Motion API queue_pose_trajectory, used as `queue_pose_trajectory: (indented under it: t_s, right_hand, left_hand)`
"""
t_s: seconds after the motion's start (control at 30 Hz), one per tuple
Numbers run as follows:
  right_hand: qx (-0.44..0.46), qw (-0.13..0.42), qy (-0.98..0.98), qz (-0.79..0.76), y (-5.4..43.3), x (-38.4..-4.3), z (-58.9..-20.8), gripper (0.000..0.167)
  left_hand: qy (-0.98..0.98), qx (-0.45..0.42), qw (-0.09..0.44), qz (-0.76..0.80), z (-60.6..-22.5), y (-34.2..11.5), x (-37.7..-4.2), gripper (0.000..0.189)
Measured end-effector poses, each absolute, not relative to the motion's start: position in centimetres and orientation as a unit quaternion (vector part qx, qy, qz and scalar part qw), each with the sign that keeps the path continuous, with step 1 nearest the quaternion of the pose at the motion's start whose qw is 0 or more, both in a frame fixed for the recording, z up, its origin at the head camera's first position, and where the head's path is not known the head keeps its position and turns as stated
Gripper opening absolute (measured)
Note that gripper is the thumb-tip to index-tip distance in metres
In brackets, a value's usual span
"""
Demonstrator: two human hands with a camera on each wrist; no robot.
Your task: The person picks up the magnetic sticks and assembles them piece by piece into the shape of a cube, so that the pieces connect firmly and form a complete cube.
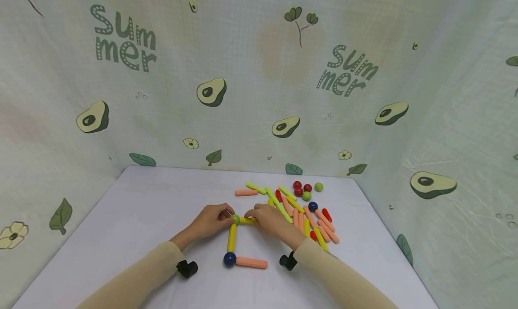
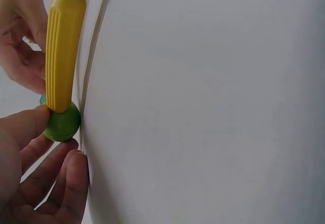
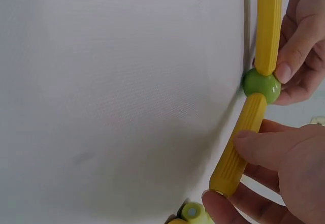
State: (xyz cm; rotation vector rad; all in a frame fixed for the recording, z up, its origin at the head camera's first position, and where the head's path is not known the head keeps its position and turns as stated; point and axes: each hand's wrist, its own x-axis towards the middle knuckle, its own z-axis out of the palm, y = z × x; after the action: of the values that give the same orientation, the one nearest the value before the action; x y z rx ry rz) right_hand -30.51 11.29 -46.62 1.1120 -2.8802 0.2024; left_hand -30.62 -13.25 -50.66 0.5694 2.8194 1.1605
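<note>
The left hand (image 1: 211,220) pinched a glossy bright-green ball (image 1: 235,219) between thumb and fingers, just above a white-covered worktop (image 1: 206,291). The right hand (image 1: 272,220) gripped a ridged yellow plastic-looking rod (image 3: 237,145), its thumb along one face and its fingers behind; the rod's near end met the green ball. A second ridged yellow rod (image 1: 231,238) also joined that ball and ran toward the person, down to a shiny dark-blue ball (image 1: 229,259). From this blue ball a salmon-pink rod (image 1: 252,262) extended to the right.

Beyond the right hand lay a loose scatter of salmon, yellow, lime and short red rods (image 1: 296,218). A single salmon rod (image 1: 246,193) lay at the scatter's left edge, near a lime-yellow rod (image 1: 256,188). Behind the scatter sat a cluster of dark-red balls (image 1: 298,192) with two green balls (image 1: 319,187) beside it. Black wrist cameras (image 1: 187,268) showed at both beige sleeves (image 1: 137,273). A pale cloth backdrop (image 1: 251,52) printed with avocados rose behind the worktop.
</note>
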Motion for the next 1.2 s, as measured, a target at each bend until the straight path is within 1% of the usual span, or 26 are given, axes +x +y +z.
queue_pose_trajectory:
  t_s: [0.37, 0.63, 0.9, 1.2]
  right_hand:
    - [0.333, -0.002, -0.935, 0.121, 11.4, -30.6, -46.6, 0.022]
    - [0.338, -0.014, -0.929, 0.148, 11.9, -30.8, -46.7, 0.023]
    - [0.353, -0.005, -0.921, 0.166, 11.8, -31.1, -46.4, 0.022]
    - [0.355, -0.002, -0.916, 0.188, 12.4, -31.2, -46.2, 0.022]
  left_hand:
    - [0.914, 0.179, 0.018, 0.364, -50.7, -13.6, -30.7, 0.017]
    - [0.920, 0.197, 0.020, 0.340, -50.1, -12.9, -30.7, 0.025]
    - [0.927, 0.217, 0.001, 0.305, -49.9, -12.0, -31.0, 0.023]
    - [0.929, 0.212, -0.009, 0.304, -50.5, -11.4, -31.1, 0.012]
